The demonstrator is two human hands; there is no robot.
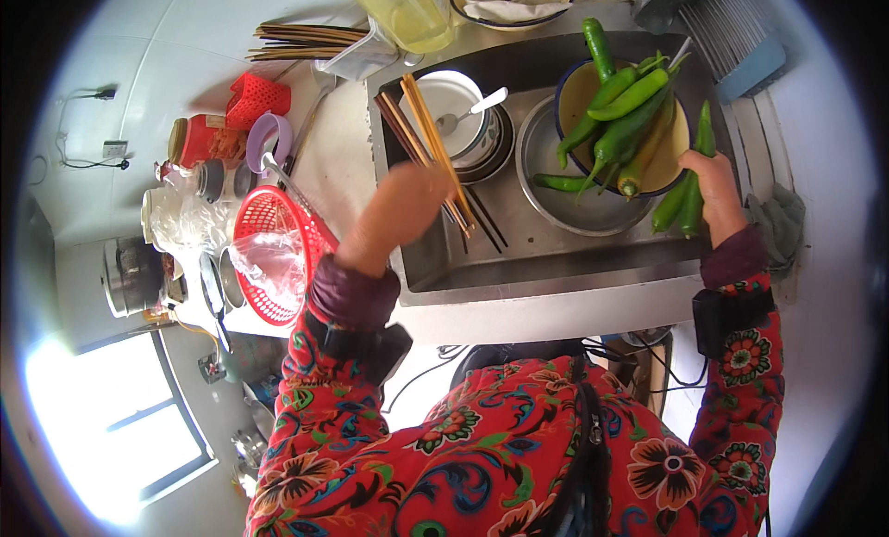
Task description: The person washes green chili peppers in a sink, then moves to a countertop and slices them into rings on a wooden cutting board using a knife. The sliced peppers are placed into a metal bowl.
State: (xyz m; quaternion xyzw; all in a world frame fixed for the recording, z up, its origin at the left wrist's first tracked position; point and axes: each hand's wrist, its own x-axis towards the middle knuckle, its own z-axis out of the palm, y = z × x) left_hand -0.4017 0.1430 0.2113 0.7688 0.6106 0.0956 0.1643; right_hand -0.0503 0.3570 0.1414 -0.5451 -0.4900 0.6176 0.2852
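Observation:
My right hand grips several green peppers at the sink's right side. Beside it, more long green peppers are heaped in a yellow enamel basin with a dark blue rim. That basin rests in a round metal pan inside the stainless steel sink. My left hand, blurred, is over several wooden chopsticks at the sink's left. Its fingers are indistinct, so I cannot tell whether it grips them. Behind the chopsticks, a white bowl holds a white-handled spoon.
To the left stand a red plastic colander with a clear bag, a purple ladle-like scoop and jars. A chopstick holder, a yellowish container and a cloth-filled bowl line the back. A grey cloth lies right.

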